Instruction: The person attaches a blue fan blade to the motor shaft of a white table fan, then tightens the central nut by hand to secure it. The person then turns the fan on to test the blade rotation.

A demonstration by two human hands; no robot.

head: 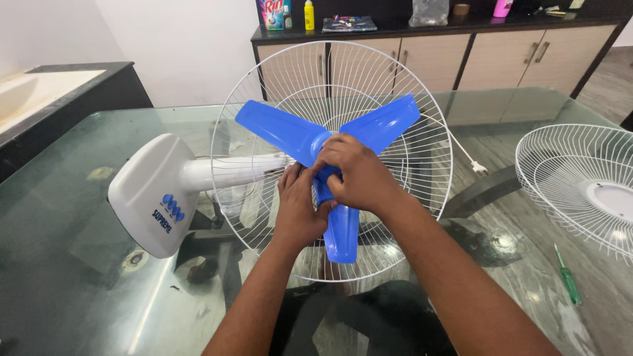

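Both hands closed around hub of blue three-blade fan propeller (pixel 343 231): left hand (pixel 300 204) beneath, right hand (pixel 356 175) on top. Propeller inside white rear wire guard (pixel 422 151), on glass bench (pixel 79 277); green screwdriver (pixel 567 277) well right.

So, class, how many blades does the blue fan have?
3: one blade points upper left, one upper right, one points down toward the camera; both hands cover the hub.
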